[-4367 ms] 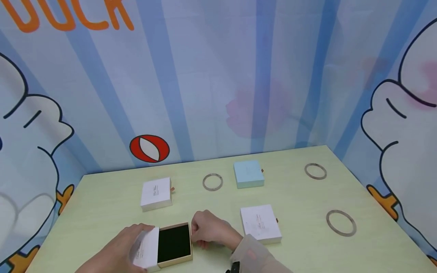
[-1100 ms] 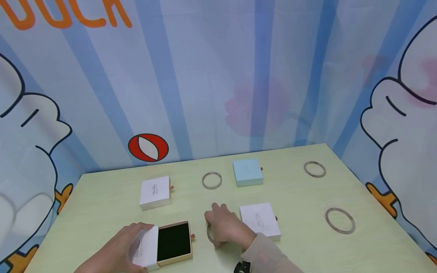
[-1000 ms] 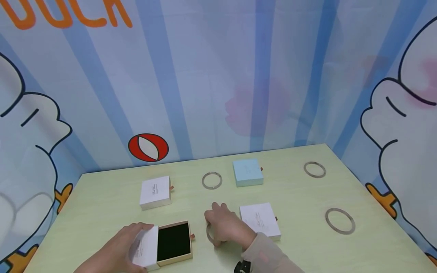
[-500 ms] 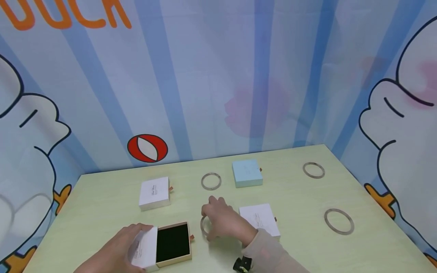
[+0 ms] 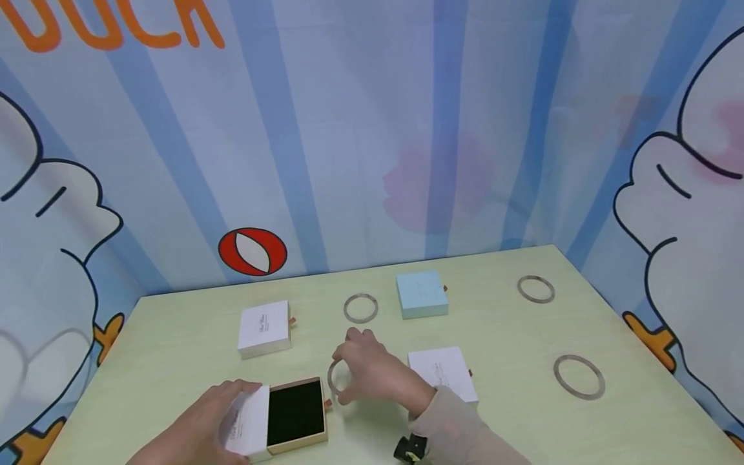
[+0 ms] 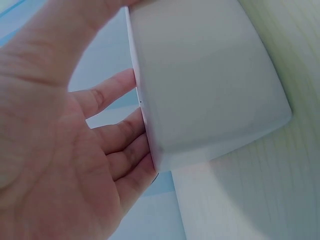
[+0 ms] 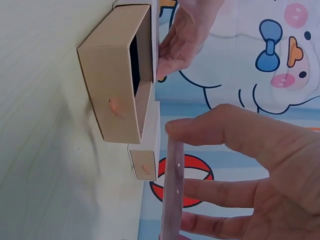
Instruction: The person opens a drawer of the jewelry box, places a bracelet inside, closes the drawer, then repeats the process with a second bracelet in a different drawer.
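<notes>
Lower ctr of head view: R hand pinches a bangle, slim, round, greyish w/ pink tinge, smooth-looking, a few tiny pale specks visible in R wrist view. It's just R of the white box, lower L of ctr, gripped by L hand. Box's tan tray sits partway out, w/ black lining & small orange-brown pull tab at R end.

Head view above — wrist close-ups
</notes>
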The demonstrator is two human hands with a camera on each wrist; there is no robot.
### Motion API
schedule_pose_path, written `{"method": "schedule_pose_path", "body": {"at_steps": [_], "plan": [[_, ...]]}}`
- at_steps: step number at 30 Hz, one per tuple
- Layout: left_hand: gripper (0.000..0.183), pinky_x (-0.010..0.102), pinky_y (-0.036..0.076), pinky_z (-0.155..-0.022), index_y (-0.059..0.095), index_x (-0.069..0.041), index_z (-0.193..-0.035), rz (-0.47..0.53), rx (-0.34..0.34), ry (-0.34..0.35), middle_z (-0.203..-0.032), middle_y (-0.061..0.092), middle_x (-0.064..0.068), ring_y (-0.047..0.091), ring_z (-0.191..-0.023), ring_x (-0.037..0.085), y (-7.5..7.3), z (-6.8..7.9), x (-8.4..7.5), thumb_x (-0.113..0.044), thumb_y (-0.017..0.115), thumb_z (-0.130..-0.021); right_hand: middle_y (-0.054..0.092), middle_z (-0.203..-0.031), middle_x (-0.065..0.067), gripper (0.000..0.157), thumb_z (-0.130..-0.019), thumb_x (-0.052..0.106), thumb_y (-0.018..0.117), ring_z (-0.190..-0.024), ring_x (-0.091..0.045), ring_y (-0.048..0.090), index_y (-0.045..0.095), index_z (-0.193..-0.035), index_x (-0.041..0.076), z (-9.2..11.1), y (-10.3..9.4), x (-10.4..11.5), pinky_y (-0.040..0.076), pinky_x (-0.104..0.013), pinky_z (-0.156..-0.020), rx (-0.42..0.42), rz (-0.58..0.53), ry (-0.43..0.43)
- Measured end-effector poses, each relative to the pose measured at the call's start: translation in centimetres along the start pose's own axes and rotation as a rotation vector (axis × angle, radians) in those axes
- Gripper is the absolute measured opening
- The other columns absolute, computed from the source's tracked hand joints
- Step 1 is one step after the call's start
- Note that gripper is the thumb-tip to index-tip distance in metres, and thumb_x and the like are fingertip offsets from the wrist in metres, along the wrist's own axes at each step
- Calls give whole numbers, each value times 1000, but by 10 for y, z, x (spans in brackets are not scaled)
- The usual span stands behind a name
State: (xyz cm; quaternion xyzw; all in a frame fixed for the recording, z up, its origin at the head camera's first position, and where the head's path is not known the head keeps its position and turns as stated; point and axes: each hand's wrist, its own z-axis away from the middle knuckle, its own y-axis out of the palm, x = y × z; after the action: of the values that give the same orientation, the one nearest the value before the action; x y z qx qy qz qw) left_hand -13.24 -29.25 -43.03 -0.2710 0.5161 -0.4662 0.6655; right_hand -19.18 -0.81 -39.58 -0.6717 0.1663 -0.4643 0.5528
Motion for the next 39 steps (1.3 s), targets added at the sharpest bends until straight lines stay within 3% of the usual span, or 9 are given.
{"method": "schedule_pose_path", "body": {"at_steps": [8,18,39], "plan": [[107,61,50,-88,51,-23,-138,4,4,-13,-135,52,5,50,-107,25,1,-1,0,-47,99,-45,53,-95,-1,47,-69,22,92,-85,-15,41,75,-110,6,-5,0,6,41,-21,-66,37,-35,-43],[106,62,47,-94,53,-21,-136,-12,-26,55,-133,54,3,50,-106,22,2,-7,2,-46,99,-45,53,-98,0,52,-69,25,92,-87,-13,43,74,-114,6,-9,5,11,42,-19,-70,55,0,-99],[105,62,45,-96,54,-20,-135,-22,-33,78,-131,56,3,50,-105,23,0,-3,5,-50,99,-44,56,-108,2,54,-71,25,92,-94,-9,46,73,-116,2,-17,25,27,45,-16,-77,106,-28,-173]]}}
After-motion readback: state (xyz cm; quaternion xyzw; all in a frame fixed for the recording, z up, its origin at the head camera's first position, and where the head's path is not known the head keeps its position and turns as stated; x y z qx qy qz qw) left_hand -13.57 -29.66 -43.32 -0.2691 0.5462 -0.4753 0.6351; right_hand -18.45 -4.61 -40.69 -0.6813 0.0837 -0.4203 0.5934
